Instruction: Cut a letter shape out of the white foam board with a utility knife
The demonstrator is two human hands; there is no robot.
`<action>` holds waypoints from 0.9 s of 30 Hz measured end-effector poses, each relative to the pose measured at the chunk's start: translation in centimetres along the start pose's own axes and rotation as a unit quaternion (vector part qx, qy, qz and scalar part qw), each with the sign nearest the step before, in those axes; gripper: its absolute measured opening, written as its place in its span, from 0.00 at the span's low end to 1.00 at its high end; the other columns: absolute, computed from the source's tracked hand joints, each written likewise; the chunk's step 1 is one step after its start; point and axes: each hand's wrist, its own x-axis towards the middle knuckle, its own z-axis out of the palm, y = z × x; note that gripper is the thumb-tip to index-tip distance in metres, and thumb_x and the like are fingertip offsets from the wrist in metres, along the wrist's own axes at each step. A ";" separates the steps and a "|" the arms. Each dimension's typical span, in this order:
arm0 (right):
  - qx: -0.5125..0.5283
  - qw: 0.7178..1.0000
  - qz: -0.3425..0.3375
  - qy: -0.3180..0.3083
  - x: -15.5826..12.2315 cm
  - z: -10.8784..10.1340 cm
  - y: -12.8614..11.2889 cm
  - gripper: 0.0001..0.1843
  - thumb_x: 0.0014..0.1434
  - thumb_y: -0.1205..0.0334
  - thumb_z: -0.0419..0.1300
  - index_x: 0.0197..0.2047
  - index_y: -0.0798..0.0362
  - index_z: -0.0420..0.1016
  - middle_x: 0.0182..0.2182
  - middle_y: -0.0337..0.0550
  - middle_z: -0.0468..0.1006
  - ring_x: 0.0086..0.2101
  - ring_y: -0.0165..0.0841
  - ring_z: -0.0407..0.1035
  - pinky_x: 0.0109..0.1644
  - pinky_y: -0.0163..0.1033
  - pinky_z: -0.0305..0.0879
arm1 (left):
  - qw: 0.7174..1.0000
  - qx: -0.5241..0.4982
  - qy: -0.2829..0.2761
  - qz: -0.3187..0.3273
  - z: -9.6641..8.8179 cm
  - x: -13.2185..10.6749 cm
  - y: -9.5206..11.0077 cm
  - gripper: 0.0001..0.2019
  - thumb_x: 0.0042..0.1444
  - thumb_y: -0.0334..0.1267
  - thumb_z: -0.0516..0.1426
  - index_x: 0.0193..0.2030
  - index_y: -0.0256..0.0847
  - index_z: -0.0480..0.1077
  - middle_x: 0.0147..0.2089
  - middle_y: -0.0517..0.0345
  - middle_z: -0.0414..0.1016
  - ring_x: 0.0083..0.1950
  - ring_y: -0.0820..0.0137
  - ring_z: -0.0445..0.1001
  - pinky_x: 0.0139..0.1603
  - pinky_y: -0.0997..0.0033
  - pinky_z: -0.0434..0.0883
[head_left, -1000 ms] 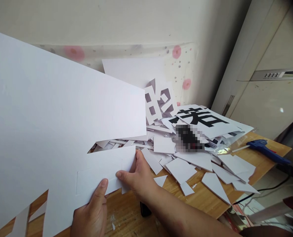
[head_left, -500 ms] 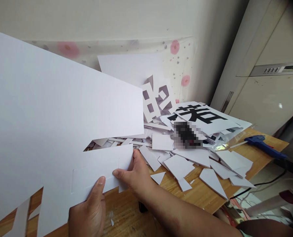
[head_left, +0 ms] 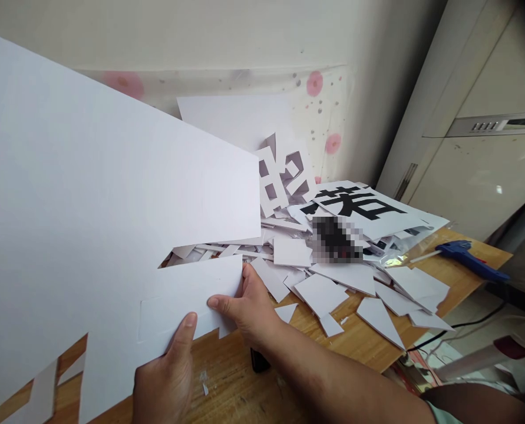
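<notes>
A large white foam board [head_left: 112, 194] with pieces cut out of it stands tilted over the table, filling the left of the view. My left hand [head_left: 169, 365] grips its lower edge, thumb on the front face and fingers behind. To the right, my right hand [head_left: 244, 306] pinches the strip below the long slot, thumb in front and the other fingers hidden behind. Between and left of the thumbs, a faint rectangle outline is scored or pressed into the board. Table and scraps show through the cut-outs.
White offcuts [head_left: 322, 294] lie scattered over the wooden table [head_left: 227, 383]. Behind them are a cut-out white character [head_left: 273, 182] and sheets printed with a black character [head_left: 363, 203]. A blue glue gun [head_left: 469, 259] rests near the right edge, its cable hanging down. A pale cabinet-like appliance [head_left: 487, 159] stands beyond.
Both hands and the board have shifted slightly right. The board's upper left edge has risen a little. The grip of both hands looks the same.
</notes>
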 end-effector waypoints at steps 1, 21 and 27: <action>0.002 1.000 -0.002 -0.001 0.0 -0.1 0.1 0.35 0.36 0.63 0.75 0.47 0.49 0.65 0.45 0.46 0.79 0.49 0.47 0.73 0.52 0.51 0.70 | 1.000 0.015 -0.001 -0.015 0.0 0.1 -0.1 0.18 0.42 0.49 0.65 0.36 0.37 0.75 0.48 0.43 0.79 0.57 0.43 0.73 0.64 0.43 0.65; -0.047 0.999 -0.020 0.019 -0.2 -0.7 0.5 0.28 0.44 0.63 0.74 0.47 0.49 0.68 0.45 0.42 0.80 0.46 0.40 0.74 0.50 0.44 0.71 | 0.976 -0.159 -0.139 0.057 0.3 0.2 -2.0 0.12 0.56 0.42 0.63 0.45 0.42 0.78 0.52 0.53 0.79 0.64 0.61 0.68 0.68 0.62 0.61; -0.047 0.999 -0.021 0.013 0.0 -0.7 0.5 0.29 0.44 0.63 0.74 0.48 0.49 0.68 0.46 0.42 0.80 0.46 0.39 0.74 0.49 0.43 0.72 | 0.976 -0.144 -0.149 0.069 0.3 0.4 -2.3 0.11 0.58 0.43 0.62 0.46 0.43 0.78 0.56 0.54 0.77 0.66 0.64 0.65 0.69 0.67 0.59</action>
